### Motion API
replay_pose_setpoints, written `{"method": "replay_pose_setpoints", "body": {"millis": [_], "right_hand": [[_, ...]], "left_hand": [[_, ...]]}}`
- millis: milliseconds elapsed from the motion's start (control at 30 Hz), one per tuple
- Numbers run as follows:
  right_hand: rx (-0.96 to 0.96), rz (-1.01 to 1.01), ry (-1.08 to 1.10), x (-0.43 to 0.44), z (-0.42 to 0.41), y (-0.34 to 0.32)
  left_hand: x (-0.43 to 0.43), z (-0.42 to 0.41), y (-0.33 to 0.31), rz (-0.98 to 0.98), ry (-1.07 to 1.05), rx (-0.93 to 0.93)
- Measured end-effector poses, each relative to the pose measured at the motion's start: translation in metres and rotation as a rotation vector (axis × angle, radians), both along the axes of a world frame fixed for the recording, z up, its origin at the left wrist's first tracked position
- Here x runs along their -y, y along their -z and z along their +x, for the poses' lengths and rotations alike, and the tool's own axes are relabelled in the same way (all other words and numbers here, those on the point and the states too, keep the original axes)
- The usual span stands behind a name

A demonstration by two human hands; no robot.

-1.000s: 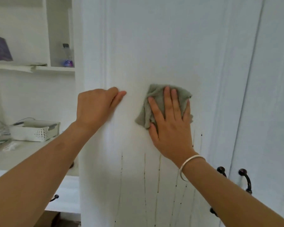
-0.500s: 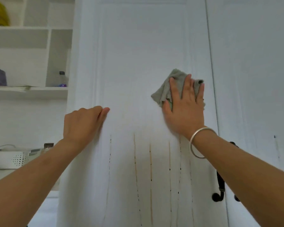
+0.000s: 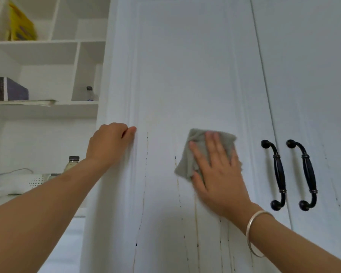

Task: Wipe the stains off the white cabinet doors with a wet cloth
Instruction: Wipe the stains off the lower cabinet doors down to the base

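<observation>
head | right hand (image 3: pixel 219 180) fingers straight on rumpled grey cloth (image 3: pixel 184 164) | left hand (image 3: pixel 106 144) fingers clenched, empty

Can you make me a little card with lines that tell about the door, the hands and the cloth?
place: white cabinet door, shelves to its left
wiping: right hand flat on the grey cloth, pressing it to the door
other hand: left hand, fingers curled, resting against the door's left moulding
dirt: thin brown drip lines running down the door, beside and below the cloth
nearby: two black handles to the right of the cloth
job: not finished, drips to wipe lower down
</observation>
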State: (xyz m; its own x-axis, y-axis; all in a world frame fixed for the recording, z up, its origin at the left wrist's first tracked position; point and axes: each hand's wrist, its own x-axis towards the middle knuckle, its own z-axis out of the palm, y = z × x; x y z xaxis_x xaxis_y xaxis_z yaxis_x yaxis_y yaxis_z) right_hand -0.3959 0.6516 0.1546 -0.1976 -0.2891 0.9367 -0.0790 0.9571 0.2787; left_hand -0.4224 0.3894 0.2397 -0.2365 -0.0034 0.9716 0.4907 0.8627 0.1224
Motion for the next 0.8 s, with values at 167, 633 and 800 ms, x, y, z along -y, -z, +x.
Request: {"method": "replay_pose_setpoints", "body": {"millis": [167, 633, 800], "right_hand": [[0.089, 0.491, 0.057, 0.003, -0.001, -0.063], [-0.009, 0.142, -0.171, 0.116, -0.03, 0.062], [0.042, 0.351, -0.069, 0.061, -0.02, 0.065]], "left_hand": [[0.01, -0.001, 0.013, 0.017, -0.105, 0.021], [0.018, 0.004, 0.101, 0.032, -0.019, 0.025], [0.015, 0.002, 0.121, 0.001, -0.055, 0.035]]}}
